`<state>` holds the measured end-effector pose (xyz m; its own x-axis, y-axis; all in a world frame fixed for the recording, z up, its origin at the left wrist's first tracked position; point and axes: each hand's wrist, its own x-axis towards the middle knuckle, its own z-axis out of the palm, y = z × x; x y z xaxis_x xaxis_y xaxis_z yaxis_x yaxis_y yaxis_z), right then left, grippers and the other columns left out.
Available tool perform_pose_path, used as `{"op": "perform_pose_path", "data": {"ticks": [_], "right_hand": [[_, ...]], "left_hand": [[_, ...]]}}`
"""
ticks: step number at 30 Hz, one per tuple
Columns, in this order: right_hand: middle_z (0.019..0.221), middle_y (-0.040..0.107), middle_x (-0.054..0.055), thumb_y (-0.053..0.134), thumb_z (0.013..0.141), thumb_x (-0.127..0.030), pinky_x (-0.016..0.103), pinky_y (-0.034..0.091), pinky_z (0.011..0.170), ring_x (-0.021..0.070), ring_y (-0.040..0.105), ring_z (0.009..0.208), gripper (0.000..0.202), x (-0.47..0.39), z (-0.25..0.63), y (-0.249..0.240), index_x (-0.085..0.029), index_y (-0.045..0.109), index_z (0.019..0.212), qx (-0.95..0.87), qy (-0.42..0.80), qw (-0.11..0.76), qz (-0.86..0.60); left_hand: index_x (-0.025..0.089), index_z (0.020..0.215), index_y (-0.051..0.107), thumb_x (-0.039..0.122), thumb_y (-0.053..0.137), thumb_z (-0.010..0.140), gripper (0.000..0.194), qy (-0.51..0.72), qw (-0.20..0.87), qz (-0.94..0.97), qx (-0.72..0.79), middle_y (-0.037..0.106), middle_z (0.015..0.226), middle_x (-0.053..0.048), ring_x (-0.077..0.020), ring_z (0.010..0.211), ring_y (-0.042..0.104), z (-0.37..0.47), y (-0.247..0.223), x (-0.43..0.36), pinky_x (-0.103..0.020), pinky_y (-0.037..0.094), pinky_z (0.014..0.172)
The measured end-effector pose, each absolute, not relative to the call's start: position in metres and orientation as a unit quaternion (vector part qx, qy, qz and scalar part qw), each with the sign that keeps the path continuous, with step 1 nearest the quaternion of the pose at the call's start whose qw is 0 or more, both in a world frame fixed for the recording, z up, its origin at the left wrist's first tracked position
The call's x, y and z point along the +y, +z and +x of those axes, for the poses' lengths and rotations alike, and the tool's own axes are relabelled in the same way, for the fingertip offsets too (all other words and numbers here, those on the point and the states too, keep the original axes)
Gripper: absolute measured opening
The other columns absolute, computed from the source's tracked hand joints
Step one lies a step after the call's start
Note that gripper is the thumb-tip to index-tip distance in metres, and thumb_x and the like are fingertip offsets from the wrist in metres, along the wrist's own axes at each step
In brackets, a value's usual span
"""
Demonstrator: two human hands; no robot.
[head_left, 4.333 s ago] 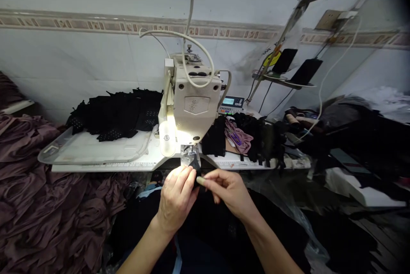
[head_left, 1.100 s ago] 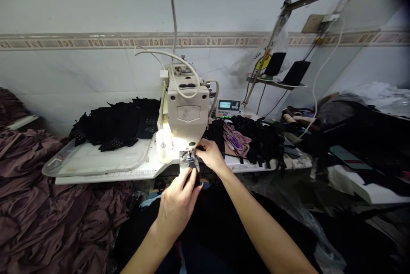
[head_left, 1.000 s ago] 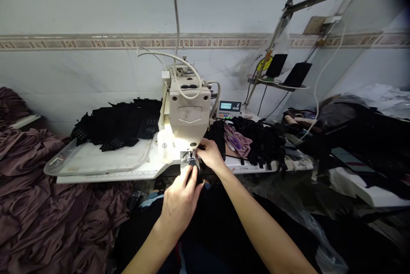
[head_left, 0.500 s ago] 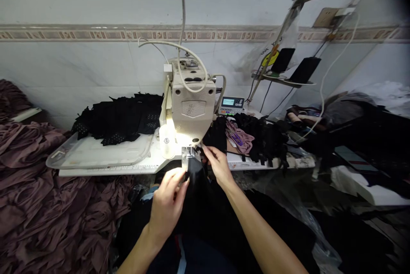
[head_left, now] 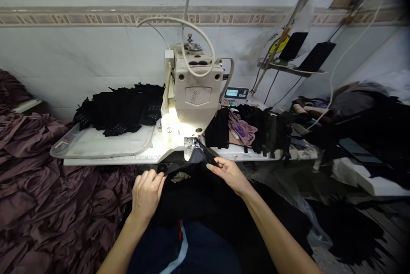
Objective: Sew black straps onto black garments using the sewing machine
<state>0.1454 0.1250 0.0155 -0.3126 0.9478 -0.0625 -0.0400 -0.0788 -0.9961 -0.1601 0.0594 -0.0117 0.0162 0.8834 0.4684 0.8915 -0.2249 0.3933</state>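
Observation:
A cream industrial sewing machine faces me, its lamp lighting the presser foot. Black fabric runs from under the foot down over my lap. My left hand is closed on the fabric's edge, left of and below the foot. To the right, my right hand pinches a narrow folded part of the same fabric, which stretches taut up to the foot. Between the two hands a small gap in the fabric shows something pale behind it. The needle point is too small to make out.
Dark mauve fabric is heaped at the left. Black pieces lie on a clear plastic tray. Right of the machine are a control panel, a mauve cloth and black pieces. Thread cones stand behind.
My left hand has moved left, away from the foot. My right hand has drawn back from beside the foot, pulling the black fabric taut. The view has shifted slightly.

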Motion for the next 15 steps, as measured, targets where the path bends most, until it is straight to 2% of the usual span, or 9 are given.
{"op": "perform_pose_path", "data": {"ticks": [3,6,7,9,11,13,15], "right_hand": [[0.069,0.056,-0.004,0.084,0.086,-0.059,0.024,0.039,0.058,0.0125,0.05,0.062,0.045,0.112,0.15,0.029,-0.02,0.065,0.076,-0.581,0.567,0.39,-0.435],[0.055,0.041,-0.007,0.088,0.083,-0.055,0.024,0.028,0.05,0.0086,0.036,0.052,0.055,0.102,0.168,0.041,-0.019,0.056,0.057,-0.65,0.563,0.283,-0.426],[0.053,0.044,-0.007,0.09,0.08,-0.053,0.024,0.03,0.049,0.0088,0.037,0.051,0.051,0.1,0.176,0.044,-0.018,0.061,0.057,-0.665,0.582,0.23,-0.407],[0.06,0.062,-0.003,0.094,0.074,-0.05,0.025,0.041,0.054,0.0131,0.053,0.055,0.036,0.101,0.188,0.045,-0.018,0.078,0.07,-0.667,0.615,0.165,-0.387],[0.078,0.077,0.004,0.091,0.077,-0.053,0.031,0.054,0.067,0.0216,0.069,0.07,0.035,0.104,0.193,0.04,-0.02,0.086,0.088,-0.644,0.601,0.211,-0.424],[0.087,0.081,0.008,0.082,0.086,-0.056,0.037,0.057,0.079,0.0265,0.074,0.082,0.035,0.106,0.189,0.032,-0.021,0.087,0.089,-0.626,0.54,0.31,-0.469],[0.093,0.082,0.009,0.076,0.093,-0.055,0.038,0.057,0.086,0.028,0.075,0.09,0.035,0.105,0.176,0.025,-0.022,0.087,0.089,-0.631,0.487,0.373,-0.474]], "left_hand": [[0.02,0.111,0.083,0.036,0.057,0.106,0.031,-0.362,-0.033,-0.673,-0.644,0.081,0.089,-0.011,-0.0231,0.073,0.073,-0.154,-0.019,0.065,-0.034,0.054,0.073],[0.02,0.123,0.08,0.033,0.05,0.108,0.036,-0.39,-0.076,-0.661,-0.637,0.084,0.107,-0.011,-0.02,0.078,0.078,-0.146,-0.022,0.069,-0.03,0.06,0.072],[0.02,0.126,0.079,0.033,0.049,0.108,0.038,-0.403,-0.094,-0.658,-0.629,0.084,0.114,-0.011,-0.0202,0.086,0.08,-0.142,-0.022,0.069,-0.03,0.062,0.077],[0.018,0.133,0.075,0.037,0.051,0.106,0.04,-0.444,-0.175,-0.638,-0.604,0.08,0.127,-0.012,-0.022,0.104,0.08,-0.13,-0.018,0.065,-0.033,0.065,0.087],[0.017,0.132,0.075,0.043,0.061,0.103,0.042,-0.483,-0.309,-0.589,-0.569,0.079,0.128,-0.013,-0.0236,0.106,0.079,-0.116,-0.013,0.057,-0.035,0.065,0.09],[0.017,0.125,0.078,0.048,0.071,0.097,0.042,-0.495,-0.437,-0.534,-0.528,0.082,0.113,-0.011,-0.022,0.093,0.078,-0.101,-0.008,0.047,-0.033,0.065,0.082],[0.018,0.115,0.08,0.05,0.075,0.094,0.038,-0.477,-0.512,-0.514,-0.496,0.079,0.093,-0.006,-0.017,0.075,0.071,-0.087,-0.005,0.036,-0.027,0.059,0.068]]}}
